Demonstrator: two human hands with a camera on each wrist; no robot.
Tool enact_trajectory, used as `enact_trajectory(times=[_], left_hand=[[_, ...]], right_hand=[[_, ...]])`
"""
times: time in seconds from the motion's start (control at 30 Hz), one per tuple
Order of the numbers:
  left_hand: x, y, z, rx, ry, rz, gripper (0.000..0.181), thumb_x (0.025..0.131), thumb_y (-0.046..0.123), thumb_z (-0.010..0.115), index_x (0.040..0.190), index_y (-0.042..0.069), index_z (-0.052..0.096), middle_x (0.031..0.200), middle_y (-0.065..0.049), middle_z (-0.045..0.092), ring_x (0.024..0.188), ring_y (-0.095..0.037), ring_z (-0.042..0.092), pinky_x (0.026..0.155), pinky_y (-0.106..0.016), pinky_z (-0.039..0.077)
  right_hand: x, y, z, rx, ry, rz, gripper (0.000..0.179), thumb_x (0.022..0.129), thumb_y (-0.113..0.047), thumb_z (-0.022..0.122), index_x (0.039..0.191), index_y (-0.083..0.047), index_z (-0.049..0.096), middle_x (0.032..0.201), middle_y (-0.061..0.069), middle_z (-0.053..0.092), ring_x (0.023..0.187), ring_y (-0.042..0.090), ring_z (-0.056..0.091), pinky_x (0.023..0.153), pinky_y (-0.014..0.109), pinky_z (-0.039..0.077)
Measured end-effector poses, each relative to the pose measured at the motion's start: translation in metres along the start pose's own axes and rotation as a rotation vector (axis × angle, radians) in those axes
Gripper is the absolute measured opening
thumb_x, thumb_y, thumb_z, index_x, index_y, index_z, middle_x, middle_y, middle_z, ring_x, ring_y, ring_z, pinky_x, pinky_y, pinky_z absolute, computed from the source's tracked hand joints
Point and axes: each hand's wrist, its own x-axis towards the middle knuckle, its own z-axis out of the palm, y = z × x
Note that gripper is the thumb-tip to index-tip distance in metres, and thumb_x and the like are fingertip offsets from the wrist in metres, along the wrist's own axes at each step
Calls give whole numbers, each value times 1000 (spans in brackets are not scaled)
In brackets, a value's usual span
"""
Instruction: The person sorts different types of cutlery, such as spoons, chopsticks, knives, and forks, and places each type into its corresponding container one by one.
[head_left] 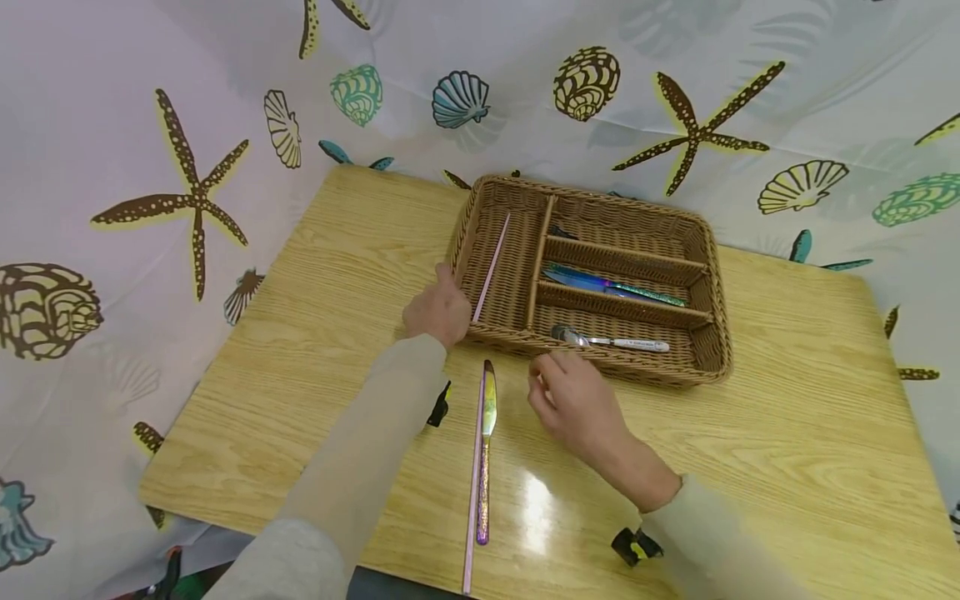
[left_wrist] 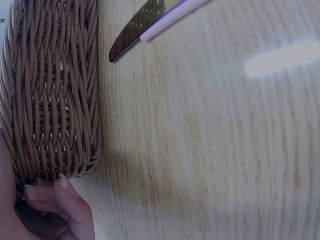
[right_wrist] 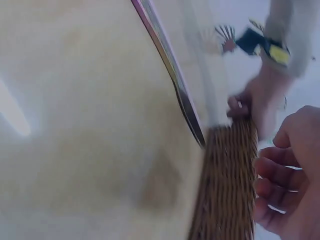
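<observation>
A wicker cutlery tray (head_left: 592,364) lies on the table with things in its compartments. My left hand (head_left: 438,310) grips its near left corner; in the left wrist view, curled fingertips (left_wrist: 52,197) show at that corner. Close to the front rim is my right hand (head_left: 577,404), its fingers loosely curled with nothing held, also visible in the right wrist view beside the wicker wall (right_wrist: 230,180). In front of the tray, a shiny rainbow table knife (head_left: 486,450) lies on the table alongside a pink chopstick (head_left: 472,500), blade end towards the tray.
Another pink chopstick (head_left: 492,268) lies in the tray's left compartment. Blue-green knives (head_left: 592,281) lie in a middle compartment and a white-handled spoon (head_left: 630,343) in the front one. Behind the wooden table (head_left: 795,400) hangs a shell-patterned cloth (head_left: 517,50).
</observation>
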Motion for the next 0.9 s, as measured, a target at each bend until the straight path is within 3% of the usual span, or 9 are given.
enact_trajectory(times=[0.2,0.37,0.53,0.9], left_hand=[[1,0,0,-13,2,-5,56,102,18,24,155,8,13,52,0,42,39,-13,29,38,-28,23],[0,0,-1,-13,5,-5,52,102,18,24,152,8,17,54,-1,44,40,-14,31,39,-29,24],[-1,1,-1,-12,4,-7,51,102,18,24,152,9,18,54,-2,44,40,-14,31,39,-30,24],[0,1,0,26,2,-23,52,103,20,24,153,10,14,53,-2,45,40,-14,31,41,-30,24]], right_hand=[[-18,-32,25,83,-286,133,35,94,-35,67,67,-21,50,54,-13,42,47,1,34,43,19,31],[-26,-43,41,128,-414,182,44,87,-52,70,61,-25,48,51,-17,42,44,1,35,41,22,30],[-29,-45,49,123,-447,224,46,85,-56,70,57,-25,51,48,-16,44,42,2,38,40,25,33],[-21,-43,55,82,-420,249,53,93,-51,62,50,-23,48,46,-13,30,42,4,28,39,24,29]])
